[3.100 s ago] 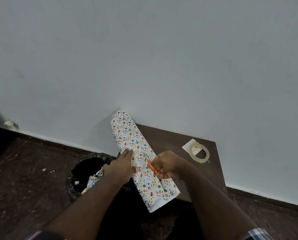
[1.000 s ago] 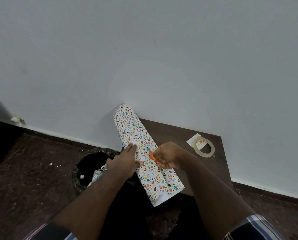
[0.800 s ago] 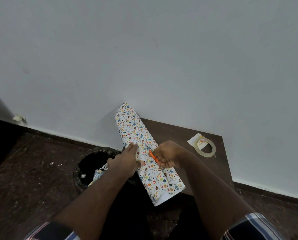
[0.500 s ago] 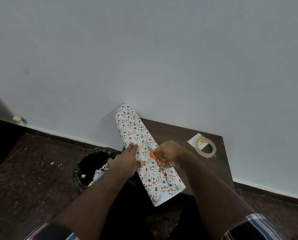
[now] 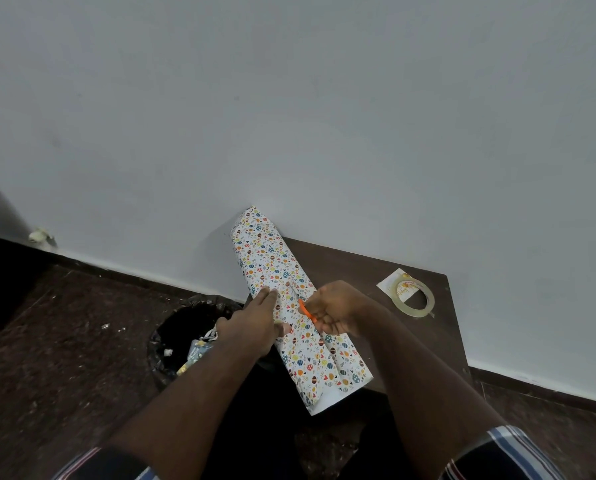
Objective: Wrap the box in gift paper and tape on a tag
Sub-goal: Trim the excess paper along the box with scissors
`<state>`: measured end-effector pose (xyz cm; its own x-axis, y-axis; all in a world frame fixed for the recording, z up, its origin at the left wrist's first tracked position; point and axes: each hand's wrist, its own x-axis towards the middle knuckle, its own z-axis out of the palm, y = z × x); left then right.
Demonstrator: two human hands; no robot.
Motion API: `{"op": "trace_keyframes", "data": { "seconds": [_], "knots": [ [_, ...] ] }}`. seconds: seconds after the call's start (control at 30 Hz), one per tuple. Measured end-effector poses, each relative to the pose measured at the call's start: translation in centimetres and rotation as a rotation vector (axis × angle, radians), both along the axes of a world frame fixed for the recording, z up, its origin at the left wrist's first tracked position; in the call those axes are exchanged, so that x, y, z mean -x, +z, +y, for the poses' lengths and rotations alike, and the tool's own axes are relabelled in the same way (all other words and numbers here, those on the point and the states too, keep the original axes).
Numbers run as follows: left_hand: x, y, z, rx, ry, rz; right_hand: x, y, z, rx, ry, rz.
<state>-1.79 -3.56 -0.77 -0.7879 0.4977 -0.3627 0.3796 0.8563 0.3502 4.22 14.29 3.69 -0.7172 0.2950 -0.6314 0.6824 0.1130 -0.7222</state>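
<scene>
While my striped sleeves are cut off by the lower edge, my left hand (image 5: 255, 323) presses flat, fingers straight, on the gift paper (image 5: 291, 299); my right hand (image 5: 334, 311) curls round orange scissors (image 5: 306, 310), their blades mostly hidden; I cannot tell whether a box lies under the long folded paper, which crosses the dark table (image 5: 358, 268); a tape roll (image 5: 414, 298) rests on a small card (image 5: 391, 284), its print unreadable; left, a bin (image 5: 172, 341) stands on the dark floor (image 5: 64, 341); beyond, a pale wall (image 5: 289, 116).
</scene>
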Motion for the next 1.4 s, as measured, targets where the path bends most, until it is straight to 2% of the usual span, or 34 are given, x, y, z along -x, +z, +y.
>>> {"op": "trace_keyframes", "data": {
  "seconds": [1.4],
  "knots": [
    [0.0,-0.3,-0.1,0.010,-0.014,0.003,1.4,0.3,-0.7,-0.018,-0.011,0.029]
  ]
}}
